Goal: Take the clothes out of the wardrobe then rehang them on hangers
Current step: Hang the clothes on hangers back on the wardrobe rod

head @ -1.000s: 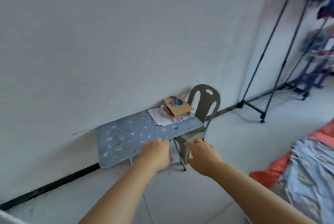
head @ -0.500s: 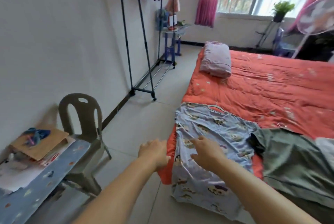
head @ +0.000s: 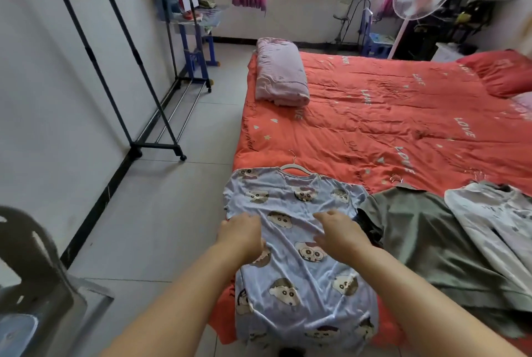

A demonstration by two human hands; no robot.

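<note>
Loosely bent, the fingers (head: 244, 219) of the left hand (head: 240, 234) fold down over the left edge of the pale blue T-shirt (head: 302, 279). Their tips are hidden behind the knuckles, so I cannot tell whether they pinch the cloth or only rest on it. The right hand (head: 341, 234) is over the shirt's middle with its fingers (head: 328, 217) slack and slightly spread and the thumb set apart. It holds nothing, and whether it touches the fabric is unclear. Both bare forearms reach in from the lower edge, palms down, backs of the hands up.

The shirt is thin, soft knit printed with round cartoon faces. It lies flat and lightly creased on the near corner of the bed, with its hem draping over the edge. A slim white hanger (head: 293, 168) with a wire hook sits in its collar. Just beside it on the right lies an olive-green garment (head: 431, 241), smooth with a faint sheen, and then a whitish printed one (head: 495, 218).

Under them is a rumpled orange-red bedspread (head: 374, 115) with pale lettering. A pink quilt (head: 280, 74), folded into a puffy block, lies on it well beyond the shirt. A black metal clothes rack (head: 138, 69) on castors stands against the left wall on grey floor tiles (head: 161, 212). A grey plastic chair (head: 31, 270) shows blurred at the lower left.
</note>
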